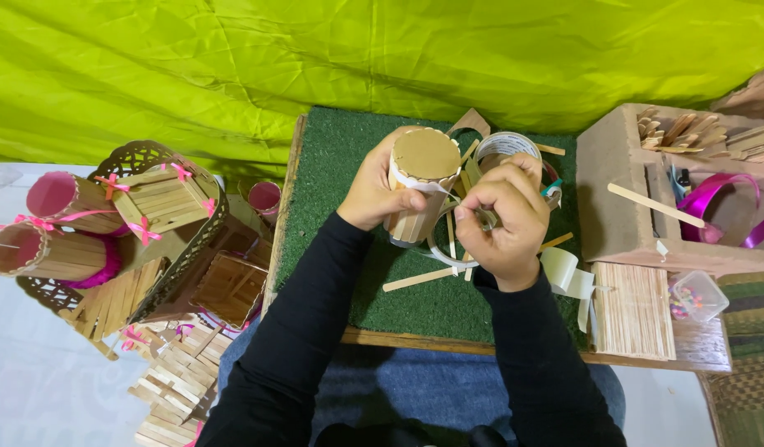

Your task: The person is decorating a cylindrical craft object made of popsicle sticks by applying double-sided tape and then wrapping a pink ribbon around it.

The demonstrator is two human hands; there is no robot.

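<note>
Right now you are wrapping trim: your left hand (380, 192) is gripping the round cup of pale wooden sticks with a brown card base (421, 189), tilted above the green turf mat (349, 149). Your right hand (506, 217), just right of the cup, is pinching a white ribbon strip (445, 192) against it. Pulling it snug looks next, I judge.

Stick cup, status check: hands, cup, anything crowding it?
Left hand gripping stick cup, tilted above green mat. Right hand pinching white ribbon at cup's rim. Loose sticks and tape roll lie close underneath.
</note>
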